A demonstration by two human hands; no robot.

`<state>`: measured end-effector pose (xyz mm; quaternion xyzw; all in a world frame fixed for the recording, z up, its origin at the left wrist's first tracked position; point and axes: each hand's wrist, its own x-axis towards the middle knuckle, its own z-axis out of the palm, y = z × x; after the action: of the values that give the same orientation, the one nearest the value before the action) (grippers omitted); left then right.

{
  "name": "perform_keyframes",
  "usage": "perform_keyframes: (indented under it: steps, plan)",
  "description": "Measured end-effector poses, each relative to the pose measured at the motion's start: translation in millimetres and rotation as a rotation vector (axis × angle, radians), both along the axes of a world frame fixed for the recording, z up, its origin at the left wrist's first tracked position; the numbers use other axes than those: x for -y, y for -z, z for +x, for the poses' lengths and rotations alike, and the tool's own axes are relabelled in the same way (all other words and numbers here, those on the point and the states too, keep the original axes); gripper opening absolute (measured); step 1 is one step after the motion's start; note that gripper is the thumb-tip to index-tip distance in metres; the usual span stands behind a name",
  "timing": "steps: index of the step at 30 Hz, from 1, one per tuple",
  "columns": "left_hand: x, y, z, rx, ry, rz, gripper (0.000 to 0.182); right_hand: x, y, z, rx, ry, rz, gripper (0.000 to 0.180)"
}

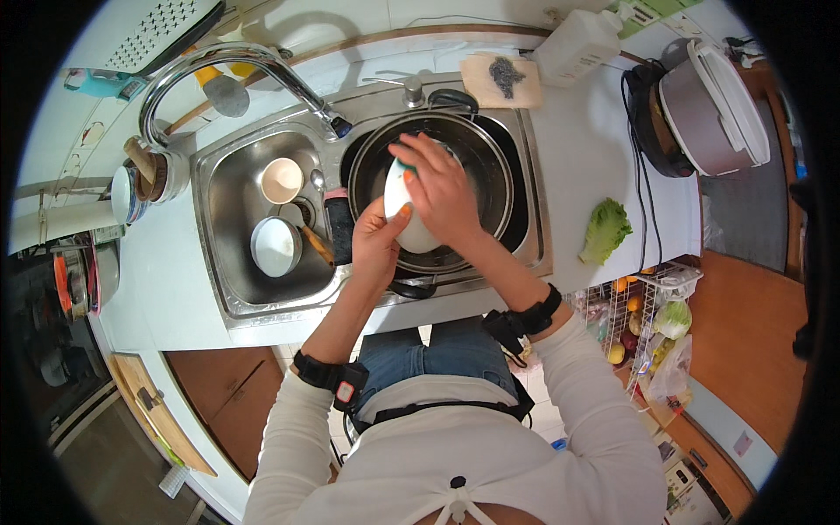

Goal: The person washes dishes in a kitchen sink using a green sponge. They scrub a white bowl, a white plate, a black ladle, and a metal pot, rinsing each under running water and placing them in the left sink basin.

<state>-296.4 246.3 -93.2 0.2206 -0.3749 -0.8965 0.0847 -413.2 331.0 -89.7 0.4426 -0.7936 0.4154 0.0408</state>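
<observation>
Over a large dark two-handled pot [502, 190] I hold a white dish [420, 236], tilted on its side. My left hand [377, 239] grips its near-left rim, thumb on the face. My right hand [443, 190] lies across the dish with fingers spread over its upper part. A bit of green shows by the right fingertips; whether it is a scrubber or the dish's pattern I cannot tell. The pot sits in the right basin of a steel double sink [541, 223]. Much of the pot's inside is hidden by my hands and the dish.
The left basin [223, 197] holds a cream cup [282, 180], a white bowl [275, 246] and a spoon [318, 180]. A chrome faucet [243, 52] arches above it. On the right counter are a lettuce leaf [605, 230], steel wool [505, 75], a white jug [581, 46] and a rice cooker [709, 118].
</observation>
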Motion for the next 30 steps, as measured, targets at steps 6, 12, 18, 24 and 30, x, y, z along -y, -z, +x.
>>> perform_keyframes:
  steps: [6,12,18,24,30]
  plan:
    - [-1,-4,13,-0.067,-0.034,-0.116,0.025,-17,27,-10,1.199,0.288,-0.391,0.042]
    - [-7,2,28,0.027,0.079,-0.283,0.042,-18,39,-5,1.515,0.506,-0.457,0.045]
    - [28,-27,18,0.111,0.234,0.040,0.057,-14,27,-33,0.991,0.087,-0.136,0.032]
    - [39,-43,3,0.253,0.190,-0.123,0.038,3,35,-40,0.845,-0.160,-0.206,0.028]
    - [52,-42,26,0.191,-0.168,-0.102,0.036,12,96,-28,0.714,0.119,0.251,0.044]
